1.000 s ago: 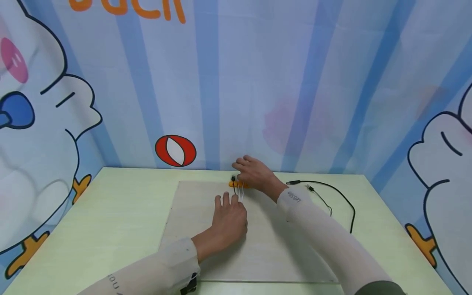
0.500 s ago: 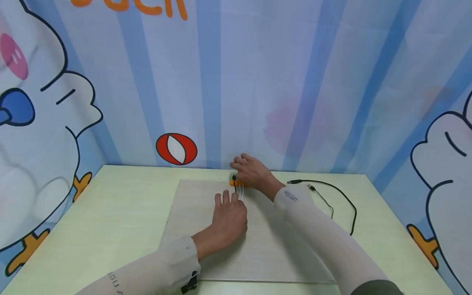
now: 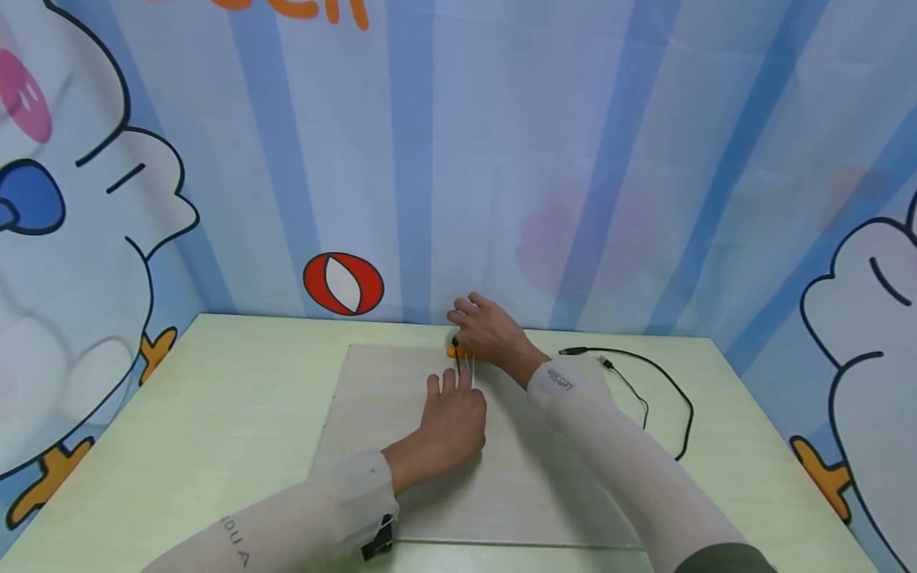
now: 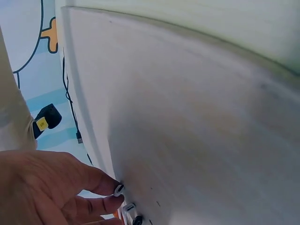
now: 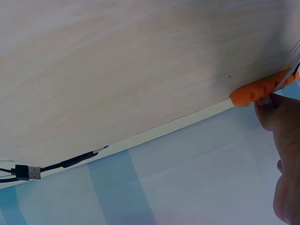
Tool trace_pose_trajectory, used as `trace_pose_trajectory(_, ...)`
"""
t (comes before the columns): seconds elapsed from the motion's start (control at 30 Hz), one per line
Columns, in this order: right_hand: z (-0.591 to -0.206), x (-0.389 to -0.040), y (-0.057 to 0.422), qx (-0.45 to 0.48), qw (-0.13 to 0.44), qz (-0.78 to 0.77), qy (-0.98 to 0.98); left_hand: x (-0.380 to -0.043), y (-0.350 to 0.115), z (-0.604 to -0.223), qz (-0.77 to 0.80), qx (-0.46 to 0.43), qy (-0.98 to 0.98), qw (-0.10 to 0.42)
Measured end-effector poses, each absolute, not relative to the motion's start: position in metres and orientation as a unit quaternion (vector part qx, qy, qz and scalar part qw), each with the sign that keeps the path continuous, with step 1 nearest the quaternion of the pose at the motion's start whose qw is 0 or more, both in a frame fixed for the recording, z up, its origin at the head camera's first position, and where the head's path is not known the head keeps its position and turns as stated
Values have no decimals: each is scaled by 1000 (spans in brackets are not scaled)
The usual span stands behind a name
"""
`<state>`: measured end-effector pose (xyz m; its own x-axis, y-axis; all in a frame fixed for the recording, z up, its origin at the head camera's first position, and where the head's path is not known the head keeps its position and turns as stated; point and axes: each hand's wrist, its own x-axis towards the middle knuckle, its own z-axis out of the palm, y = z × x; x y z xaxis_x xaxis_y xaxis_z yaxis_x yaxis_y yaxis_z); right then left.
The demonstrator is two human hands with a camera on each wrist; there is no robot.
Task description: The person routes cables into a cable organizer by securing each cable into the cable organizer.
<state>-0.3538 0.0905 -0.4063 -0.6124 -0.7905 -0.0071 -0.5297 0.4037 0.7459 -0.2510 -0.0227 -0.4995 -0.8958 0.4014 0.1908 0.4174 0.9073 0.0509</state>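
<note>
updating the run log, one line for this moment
right hand: pinches slim white cable at notched orange holder | left hand: over flat pale board

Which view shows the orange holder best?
The right wrist view: the orange holder appears largest and least covered. Head shows a small piece beside the right hand; left wrist, only a sliver at the bottom.

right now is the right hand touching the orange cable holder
Touching: the right wrist view shows the right hand with its fingertip against the edge of the orange cable holder, no gap between them.
</note>
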Motion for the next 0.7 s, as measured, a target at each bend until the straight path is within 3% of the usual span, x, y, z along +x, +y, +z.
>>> trace_pose_trajectory(0.43, -401, -357, 91, 376, 150, -350, -845, -257, -21, -503, -10, -213, -973, 91)
trace_pose_trajectory(0.7, -407, -353, 99, 374, 148, -299, -866, -244, -22, -494, -40, -207, -974, 78)
